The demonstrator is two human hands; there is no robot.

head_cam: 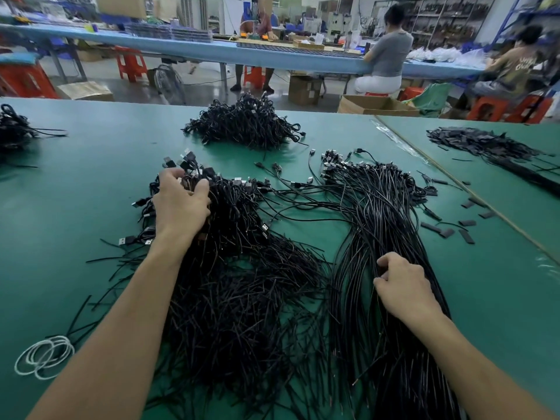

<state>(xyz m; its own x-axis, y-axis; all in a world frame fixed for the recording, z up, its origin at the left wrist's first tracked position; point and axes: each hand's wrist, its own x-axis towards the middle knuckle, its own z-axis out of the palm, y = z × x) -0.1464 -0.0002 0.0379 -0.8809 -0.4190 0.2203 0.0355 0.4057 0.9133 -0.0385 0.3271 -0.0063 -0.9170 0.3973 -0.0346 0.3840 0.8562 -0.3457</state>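
My left hand [180, 207] clutches the plug ends of the tangled cables [236, 283], seemingly to steady them, while my right hand [404, 287] pinches strands from the straight bundle [372, 213].

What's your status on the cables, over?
Left hand grips plug ends of left pile. Right hand grips right bundle. Loose cables cross between them.

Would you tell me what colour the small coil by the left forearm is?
The coil is white against the green table, clearest in the head view.
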